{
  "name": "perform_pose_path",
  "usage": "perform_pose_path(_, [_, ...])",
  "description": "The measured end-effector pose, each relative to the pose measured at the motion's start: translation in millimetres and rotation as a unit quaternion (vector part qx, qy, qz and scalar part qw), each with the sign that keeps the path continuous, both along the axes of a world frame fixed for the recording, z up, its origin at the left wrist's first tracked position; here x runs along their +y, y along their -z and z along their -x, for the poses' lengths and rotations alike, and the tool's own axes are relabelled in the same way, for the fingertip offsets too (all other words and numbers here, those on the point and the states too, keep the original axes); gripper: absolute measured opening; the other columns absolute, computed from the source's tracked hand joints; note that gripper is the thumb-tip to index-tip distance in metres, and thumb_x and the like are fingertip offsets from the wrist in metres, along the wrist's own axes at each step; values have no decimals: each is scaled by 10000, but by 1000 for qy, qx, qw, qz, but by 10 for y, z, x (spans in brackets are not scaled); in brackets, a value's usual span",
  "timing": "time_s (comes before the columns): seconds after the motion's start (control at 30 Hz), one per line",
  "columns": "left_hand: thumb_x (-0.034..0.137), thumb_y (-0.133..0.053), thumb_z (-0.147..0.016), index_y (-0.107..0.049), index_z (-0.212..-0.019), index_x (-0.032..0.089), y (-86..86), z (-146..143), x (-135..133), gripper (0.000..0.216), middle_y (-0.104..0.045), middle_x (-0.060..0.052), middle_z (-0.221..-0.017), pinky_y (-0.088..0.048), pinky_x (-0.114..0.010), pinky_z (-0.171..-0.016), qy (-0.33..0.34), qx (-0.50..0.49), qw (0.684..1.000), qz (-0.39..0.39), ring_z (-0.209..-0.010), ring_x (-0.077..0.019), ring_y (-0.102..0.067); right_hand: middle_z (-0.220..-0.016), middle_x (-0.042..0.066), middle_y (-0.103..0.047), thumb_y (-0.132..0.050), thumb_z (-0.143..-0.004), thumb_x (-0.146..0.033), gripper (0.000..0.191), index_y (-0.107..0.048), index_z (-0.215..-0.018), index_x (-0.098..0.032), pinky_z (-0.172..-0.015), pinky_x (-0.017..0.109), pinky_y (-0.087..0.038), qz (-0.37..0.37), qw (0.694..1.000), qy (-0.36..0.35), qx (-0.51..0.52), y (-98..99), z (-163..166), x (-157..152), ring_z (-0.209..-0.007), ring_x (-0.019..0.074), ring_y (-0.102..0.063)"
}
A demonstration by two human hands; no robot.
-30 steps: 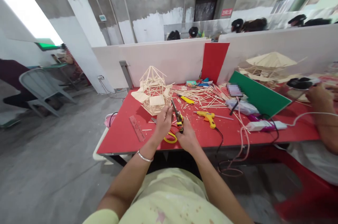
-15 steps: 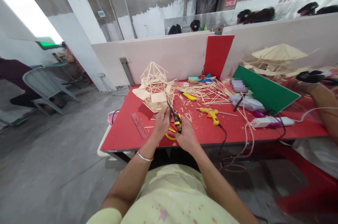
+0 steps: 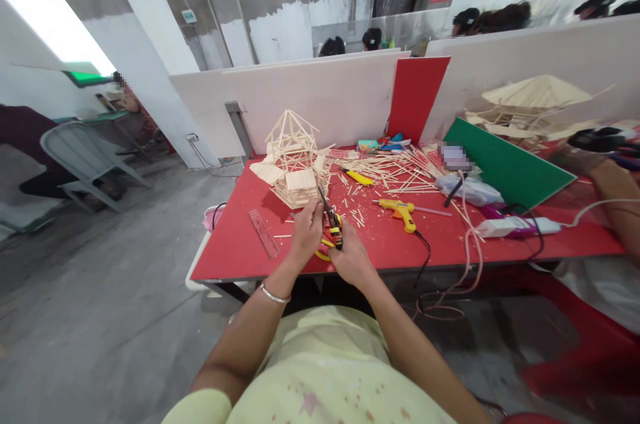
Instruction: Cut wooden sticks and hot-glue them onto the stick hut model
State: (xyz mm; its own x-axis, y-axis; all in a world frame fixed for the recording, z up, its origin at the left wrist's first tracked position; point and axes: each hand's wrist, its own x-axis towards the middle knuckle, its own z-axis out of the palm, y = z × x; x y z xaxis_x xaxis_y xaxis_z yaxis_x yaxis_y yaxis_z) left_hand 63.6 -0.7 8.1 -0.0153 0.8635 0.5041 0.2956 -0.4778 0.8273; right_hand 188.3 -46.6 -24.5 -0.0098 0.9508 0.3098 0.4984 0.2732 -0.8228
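one black-and-yellow hand tool with a long dark tip [image 3: 334, 227] sits in the right hand [image 3: 351, 256], fingers wrapped around its handle. the left hand [image 3: 306, 236] has its fingers drawn together beside the tip; whether they pinch anything cannot be told. under the grip, one curved yellow handle [image 3: 321, 255] is mostly covered. just beyond the grip: one pale wooden-stick model [image 3: 301, 179]. left of the grip: one transparent flat ruler [image 3: 264, 234], markings illegible. right of the grip: one yellow glue gun [image 3: 400, 209]. farther right, one green rectangular board [image 3: 505, 164] partly hides a second wooden model [image 3: 540, 92].
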Motion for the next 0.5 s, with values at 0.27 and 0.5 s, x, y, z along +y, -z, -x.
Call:
perform_pose_path(0.27, [416, -434, -1015, -560, -799, 208, -4, -60, -27, 325, -537, 11, -677, -361, -258, -591, -22, -2, 1000, -20, -598, -134, -479, -1013, 67, -629, -530, -722, -207, 384, -525, -1106, -216, -807, 380, -480, 29, 999, 20, 2, -29, 40, -20, -920, 233, -596])
perform_pose_path(0.5, [432, -495, -988, -579, -771, 221, -19, -97, -54, 315, -536, 5, -649, -333, -270, -591, -37, -31, 999, -20, -590, -152, -472, -869, 16, -653, -527, -736, -233, 291, -517, -1027, -221, -675, 299, -457, 29, 999, 20, 4, 15, 71, 22, -796, 202, -621])
